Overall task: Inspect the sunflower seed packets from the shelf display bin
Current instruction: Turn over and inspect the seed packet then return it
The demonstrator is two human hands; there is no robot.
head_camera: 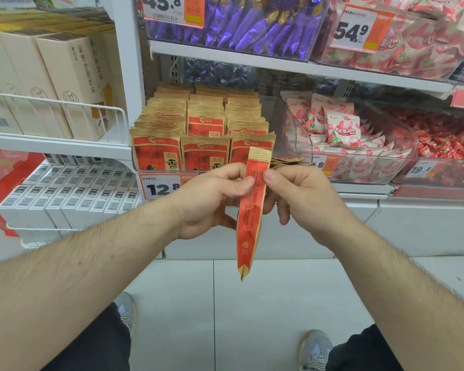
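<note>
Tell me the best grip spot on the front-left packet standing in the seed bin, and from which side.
Take the front-left packet by its crimped tan top edge, coming from above and the front. It stands upright, with its lower part behind the bin front and price label, and neighbours pressed behind and to the right, so only the top strip is free for a thumb-and-finger pinch. This is a judgement from its pose.

Price tag (pixel 162 188) below seed packet bin: "12.8". Seed packets (pixel 156 153): "洽洽", "香". Upper tag (pixel 164 6), purple sweets: "45.8". Tag (pixel 355 30), strawberry sweets bin: "54.9". Lower right tag (pixel 421 170): "19.8". Strawberry packets (pixel 343 131): "50%".
</note>
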